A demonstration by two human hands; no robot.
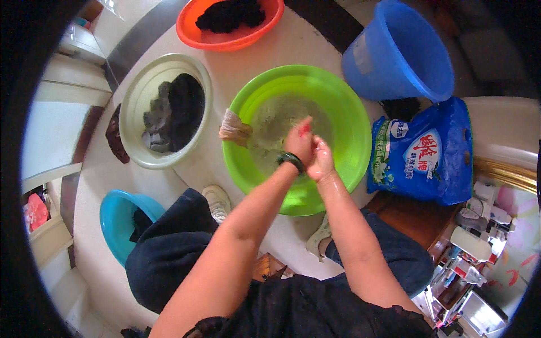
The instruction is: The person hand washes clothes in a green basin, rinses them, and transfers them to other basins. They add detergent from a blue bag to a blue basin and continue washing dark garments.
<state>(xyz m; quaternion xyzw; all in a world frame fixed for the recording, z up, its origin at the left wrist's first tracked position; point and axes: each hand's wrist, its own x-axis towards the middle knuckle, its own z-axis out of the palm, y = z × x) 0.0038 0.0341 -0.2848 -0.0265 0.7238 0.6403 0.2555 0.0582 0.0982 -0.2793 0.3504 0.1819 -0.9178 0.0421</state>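
My left hand point(297, 141), with a dark green bangle point(290, 160) at its wrist, is pressed against my right hand point(322, 159) above a lime green plastic basin point(356, 126). Both look wet. A small red patch point(305, 130) shows at the left fingers, too blurred to name, and whatever lies between the palms is hidden. Cloudy water point(274, 110) covers the bottom of the basin below. Over its left rim hangs a beige-brown piece of cloth point(233, 127), apart from both hands.
Left stands a pale basin point(127, 126) holding dark clothes point(181, 110); behind is an orange-red basin point(241, 44) with black cloth point(230, 17). A blue bucket point(363, 72) and blue detergent bag point(422, 156) stand right. A turquoise basin point(116, 224) sits by my left knee.
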